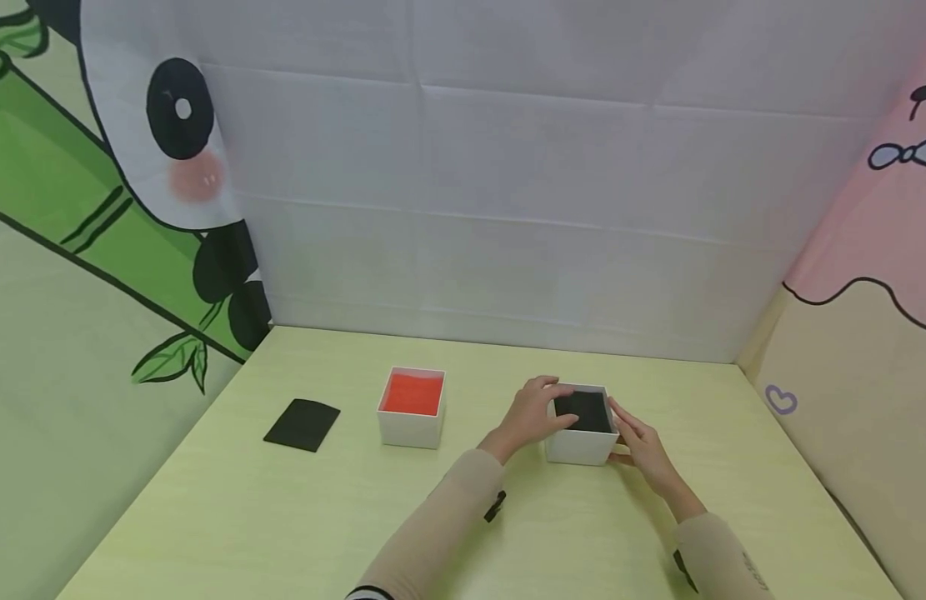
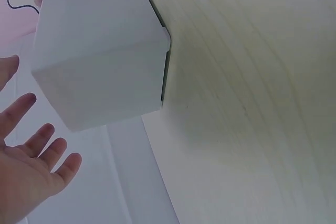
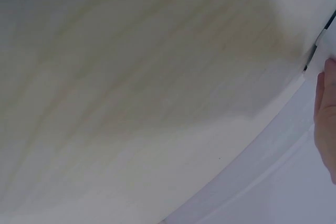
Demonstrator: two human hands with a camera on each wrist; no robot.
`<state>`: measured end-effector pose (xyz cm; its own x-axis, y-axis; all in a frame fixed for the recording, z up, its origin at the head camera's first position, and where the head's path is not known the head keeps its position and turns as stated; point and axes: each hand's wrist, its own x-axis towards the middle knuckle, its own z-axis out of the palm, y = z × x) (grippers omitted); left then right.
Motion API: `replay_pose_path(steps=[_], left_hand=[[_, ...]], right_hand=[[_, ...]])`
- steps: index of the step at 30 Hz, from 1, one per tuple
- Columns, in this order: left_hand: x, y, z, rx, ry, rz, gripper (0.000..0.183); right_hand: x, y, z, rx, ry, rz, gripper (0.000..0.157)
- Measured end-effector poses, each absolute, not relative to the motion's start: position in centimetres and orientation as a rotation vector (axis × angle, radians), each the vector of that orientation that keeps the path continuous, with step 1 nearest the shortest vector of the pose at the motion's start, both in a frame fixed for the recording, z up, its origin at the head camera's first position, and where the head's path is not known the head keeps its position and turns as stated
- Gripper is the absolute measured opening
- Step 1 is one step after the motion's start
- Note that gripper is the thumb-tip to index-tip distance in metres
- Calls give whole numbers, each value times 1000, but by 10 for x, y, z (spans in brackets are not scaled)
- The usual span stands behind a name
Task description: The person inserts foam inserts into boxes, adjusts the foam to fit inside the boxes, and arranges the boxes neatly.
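Note:
A white open-topped box stands on the table at the right, with a flat black piece inside it. My left hand is over the box's left side, thumb and fingers spread above the black piece. In the left wrist view its fingers stand apart from the box wall. My right hand touches the box's right side with mostly straight fingers. Only part of that hand shows at the edge of the right wrist view, against the box's lower part.
A second white box holding a red-orange piece stands left of the hands. Farther left, a black square sheet lies flat on the pale yellow table. A white cloth backdrop hangs behind the table's back edge.

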<state>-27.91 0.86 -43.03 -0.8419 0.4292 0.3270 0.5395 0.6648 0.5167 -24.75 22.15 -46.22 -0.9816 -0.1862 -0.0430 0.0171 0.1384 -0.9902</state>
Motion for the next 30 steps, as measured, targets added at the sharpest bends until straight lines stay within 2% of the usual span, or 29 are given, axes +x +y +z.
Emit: replay_pose_path(steps=[30], left_hand=[[-241, -23, -424, -808, -2613, -1052, 34]], right_hand=[[-247, 222, -463, -178, 2244, -1966, 50]])
